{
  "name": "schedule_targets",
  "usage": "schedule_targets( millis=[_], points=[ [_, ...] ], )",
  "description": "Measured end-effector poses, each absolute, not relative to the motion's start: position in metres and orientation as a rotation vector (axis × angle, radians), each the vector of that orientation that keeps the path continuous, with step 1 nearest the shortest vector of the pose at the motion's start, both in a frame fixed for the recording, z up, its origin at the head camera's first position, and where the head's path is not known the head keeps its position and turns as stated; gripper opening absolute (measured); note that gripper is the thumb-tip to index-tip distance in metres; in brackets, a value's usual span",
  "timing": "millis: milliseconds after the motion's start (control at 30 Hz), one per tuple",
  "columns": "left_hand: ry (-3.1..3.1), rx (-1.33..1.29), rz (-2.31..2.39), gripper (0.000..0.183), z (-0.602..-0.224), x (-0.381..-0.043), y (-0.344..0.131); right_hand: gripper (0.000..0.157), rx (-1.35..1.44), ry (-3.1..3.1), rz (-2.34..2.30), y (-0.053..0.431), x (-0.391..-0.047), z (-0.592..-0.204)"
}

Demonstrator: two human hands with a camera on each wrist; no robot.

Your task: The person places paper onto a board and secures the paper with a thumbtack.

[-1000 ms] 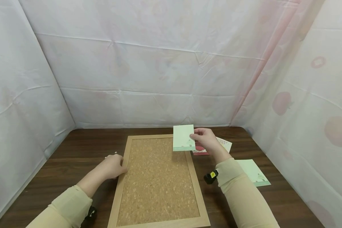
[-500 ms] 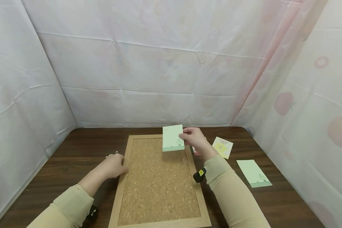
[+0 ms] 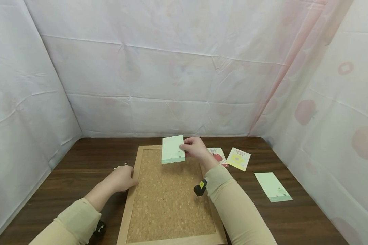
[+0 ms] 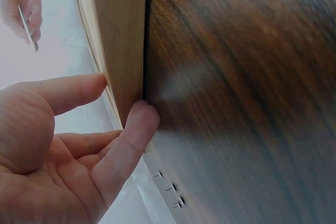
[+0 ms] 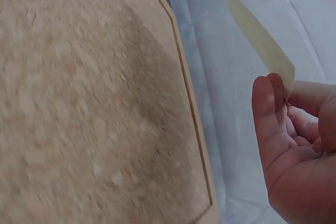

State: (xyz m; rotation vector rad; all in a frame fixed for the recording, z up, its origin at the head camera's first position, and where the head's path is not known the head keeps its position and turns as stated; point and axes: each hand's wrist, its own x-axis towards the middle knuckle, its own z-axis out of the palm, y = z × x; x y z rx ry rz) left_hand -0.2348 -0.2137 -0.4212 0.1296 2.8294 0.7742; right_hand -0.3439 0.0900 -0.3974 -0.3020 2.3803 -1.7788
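Note:
In the head view my right hand (image 3: pixel 197 149) pinches a pale green note card (image 3: pixel 173 149) by its right edge. The card hangs above the upper part of a wood-framed cork board (image 3: pixel 171 197), with a shadow below it. The right wrist view shows the card (image 5: pixel 262 43) nearly edge-on between thumb and fingers, apart from the cork. My left hand (image 3: pixel 122 177) is at the board's left side. Up close in the left wrist view, its thumb and a fingertip pinch the wooden frame (image 4: pixel 123 40).
Right of the board lie a red-patterned card (image 3: pixel 217 154), a yellow-patterned card (image 3: pixel 238 159) and another pale green card (image 3: pixel 273 187) on the dark wood table (image 3: pixel 89 153). Several small metal tacks (image 4: pixel 173 187) stand near the left hand. Pale fabric (image 3: pixel 168 85) hangs behind and at the sides.
My right hand has carried the green card leftward across the top of the cork board, uncovering the red and yellow cards. The left hand has stayed at the frame.

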Motion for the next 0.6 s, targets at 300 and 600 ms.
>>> schedule_targets(
  millis=[300,600],
  points=[
    [2.840,0.123,0.773,0.026,-0.421,-0.237,-0.211,0.023,-0.335,2.480,-1.631,0.072,-0.346,-0.408],
    [2.841,0.127,0.771,0.024,-0.421,-0.236,-0.209,0.031,-0.265,2.440,-1.630,0.061,-0.345,-0.422]
  ],
)
